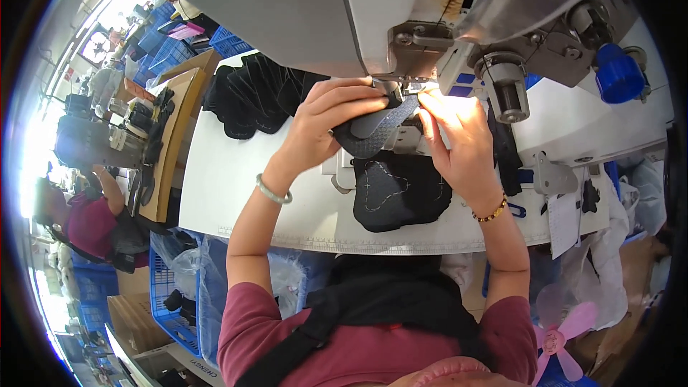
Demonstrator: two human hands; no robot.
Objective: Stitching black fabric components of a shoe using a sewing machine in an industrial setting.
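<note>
The needle tip of the sewing machine [287, 3] couldn't be made out — fingertips and the machine head's lower edge covered it. The black-and-grey piece [369, 142] was right under that head, partly hidden by the hands. L. hand [322, 118] gripped its left side, fingers bent over the top, thumb out of sight. R. hand [462, 140] pinched its upper right end btwn thumb and fingers; glare washed out the fingertips, so exact contact was hard to read. The machine's top was cut off by the upper rim, and the co-worker [93, 222] at far left was blurred and partly hidden.

Containers: a blue basket [159, 304] at lower left, below table level, had black scraps [183, 304] and clear plastic [188, 270] in it. More blue crates [172, 54] were stacked at the back left, contents too small to ID. A cardboard box [136, 322] stood near the basket, partly cut off from sight.

The white table [215, 179] had a ruler strip [337, 248] along its curved front edge. A black panel w/ white dashed outline [405, 193] lay just below the hands; a fanned pile of black pieces [261, 93] lay left of the machine — its right end behind the l. hand. A pink fan [553, 342] was at lower right, near the person's r. sleeve [507, 333].
</note>
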